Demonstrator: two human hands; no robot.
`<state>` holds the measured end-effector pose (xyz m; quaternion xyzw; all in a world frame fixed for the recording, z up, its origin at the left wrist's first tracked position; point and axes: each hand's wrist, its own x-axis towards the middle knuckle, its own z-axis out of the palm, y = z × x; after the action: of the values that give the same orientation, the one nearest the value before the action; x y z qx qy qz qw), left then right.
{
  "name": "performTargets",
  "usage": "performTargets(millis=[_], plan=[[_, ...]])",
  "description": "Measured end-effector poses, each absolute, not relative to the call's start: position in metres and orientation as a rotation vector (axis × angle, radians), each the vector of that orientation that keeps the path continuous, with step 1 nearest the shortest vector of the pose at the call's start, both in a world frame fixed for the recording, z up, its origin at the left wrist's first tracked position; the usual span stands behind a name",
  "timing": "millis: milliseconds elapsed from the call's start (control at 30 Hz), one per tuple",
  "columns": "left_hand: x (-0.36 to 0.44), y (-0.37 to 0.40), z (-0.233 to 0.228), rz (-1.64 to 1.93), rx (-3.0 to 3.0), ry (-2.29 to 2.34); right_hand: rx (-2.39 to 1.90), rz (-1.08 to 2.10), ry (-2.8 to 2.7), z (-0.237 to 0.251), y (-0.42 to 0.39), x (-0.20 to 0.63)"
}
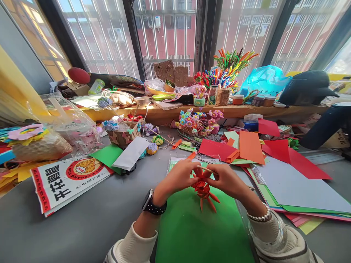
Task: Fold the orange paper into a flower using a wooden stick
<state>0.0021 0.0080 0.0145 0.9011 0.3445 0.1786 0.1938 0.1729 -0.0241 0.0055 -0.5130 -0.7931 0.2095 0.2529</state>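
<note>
Over the green mat (203,233), left hand (181,176) and right hand (227,179) both pinch the red folded paper (203,191), a thin stick (206,170) between them. Squeeze too hard and those skinny points could crumple.

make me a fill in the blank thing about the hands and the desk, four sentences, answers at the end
1. Below the left hand and right hand, a mat lies on the desk, coloured ____.
2. A watch with a dotted band is worn on the person's ____ wrist.
3. Both hands have their fingers at a folded paper piece, while the orange sheet lies farther to the person's ____.
4. The bracelet is a string of silvery ____.

Missing words: green; left; right; beads.
</note>
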Motion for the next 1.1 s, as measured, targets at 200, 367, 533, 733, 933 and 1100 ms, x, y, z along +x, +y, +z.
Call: performTargets(millis=[200,367,533,733,933,1100], plan=[[0.0016,0.0099,0.0148,0.495,2.561,0.911,-1.424,0.518,-2.156,0.0041,-0.0243,0.1698],[0.0010,0.0118,0.0176,0.413,2.525,0.912,-1.420,0.558,-2.154,0.0042,-0.0240,0.1689],[-0.0002,0.0121,0.0209,0.357,2.517,0.890,-1.437,0.571,-2.169,0.0026,-0.0238,0.1698],[-0.0001,0.0126,0.0174,0.373,2.546,0.910,-1.461,0.562,-2.179,0.0029,-0.0233,0.1676],[0.0016,0.0135,0.0159,0.446,2.576,0.986,-1.474,0.463,-2.142,0.0043,-0.0238,0.1666],[0.0004,0.0150,0.0142,0.559,2.436,0.910,-1.386,0.490,-2.148,0.0063,-0.0236,0.1715]])
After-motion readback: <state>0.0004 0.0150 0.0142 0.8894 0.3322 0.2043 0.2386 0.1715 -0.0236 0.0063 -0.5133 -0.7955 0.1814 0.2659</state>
